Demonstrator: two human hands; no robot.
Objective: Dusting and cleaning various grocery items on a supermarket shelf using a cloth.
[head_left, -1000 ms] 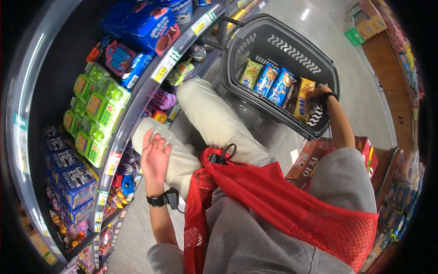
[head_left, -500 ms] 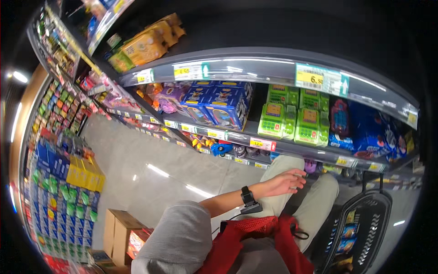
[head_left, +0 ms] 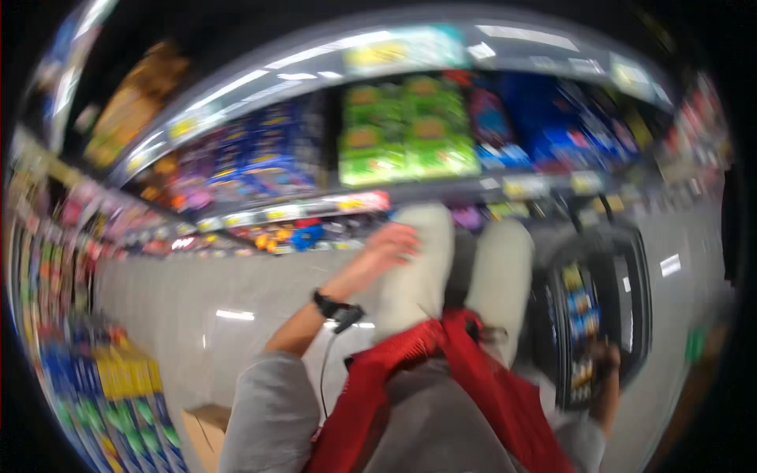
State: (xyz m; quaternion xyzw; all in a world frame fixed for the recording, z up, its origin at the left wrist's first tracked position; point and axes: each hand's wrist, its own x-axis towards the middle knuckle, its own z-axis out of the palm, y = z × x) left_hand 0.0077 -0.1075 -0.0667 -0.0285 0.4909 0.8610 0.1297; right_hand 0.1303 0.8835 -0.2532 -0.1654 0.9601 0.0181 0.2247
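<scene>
My left hand [head_left: 392, 246] rests at my left knee, its blurred fingers loosely stretched out with nothing in them. A black watch-like band [head_left: 337, 309] with a cable circles that wrist. On my right, a black shopping basket [head_left: 643, 315] stands by my leg, holding several small packs [head_left: 581, 307] in yellow and blue. My right hand [head_left: 604, 356] is over the basket's near right part, dark and smeared, so its fingers cannot be made out. Ahead are green packs [head_left: 410, 130] on the shelf, with blue boxes [head_left: 268, 150] to their left.
The shelf edge [head_left: 426, 189] with price tags runs across in front of my knees. Blue bags [head_left: 552, 126] lie on its right part. A cardboard box [head_left: 206, 430] and stacked yellow cartons [head_left: 126, 370] stand at the lower left, on the grey floor [head_left: 181, 292].
The view has swung to the right, and the basket now shows more fully. My right hand has come into sight at the basket. My left hand has stayed near the left knee.
</scene>
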